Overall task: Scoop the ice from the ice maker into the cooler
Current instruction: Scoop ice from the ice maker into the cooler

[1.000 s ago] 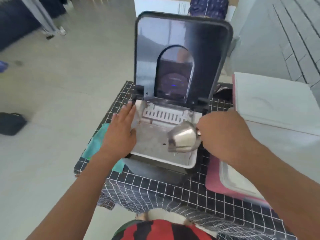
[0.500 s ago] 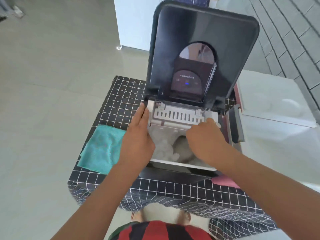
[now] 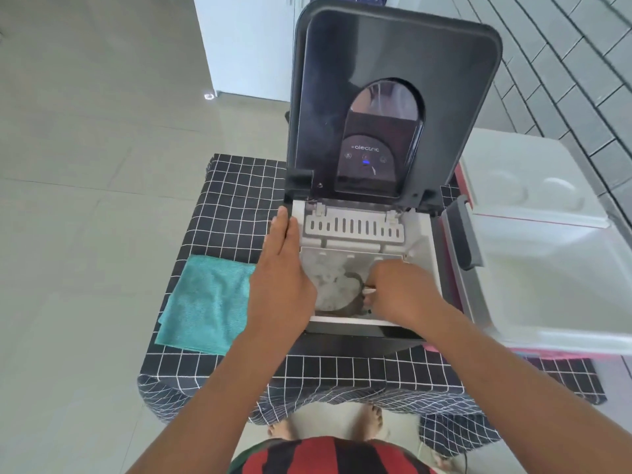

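Ice (image 3: 328,285) lay heaped in the open bin of the ice maker (image 3: 424,254), a pale, frosty pile toward the left and middle of the bin, below the white slotted tray at the back. The metal scoop (image 3: 354,299) sat down in that pile, its bowl partly buried and dark at the rim, just left of the right hand (image 3: 403,292). That hand reached into the bin from the right with its fingers curled round the scoop's handle, a light-coloured end of which showed at the knuckles; the ice lay immediately left of the grip, touching the scoop's bowl. The left hand (image 3: 280,278) rested flat on the left rim of the ice maker, fingers straight and pointing away from the person, gripping nothing, with the ice just to its right. The dark lid (image 3: 393,97) stood upright behind the bin. The cooler (image 3: 547,268) stood open just to the right of the ice maker, white inside, its own lid raised behind it. A teal cloth (image 3: 208,302) lay on the checked tablecloth (image 3: 239,186) to the left.
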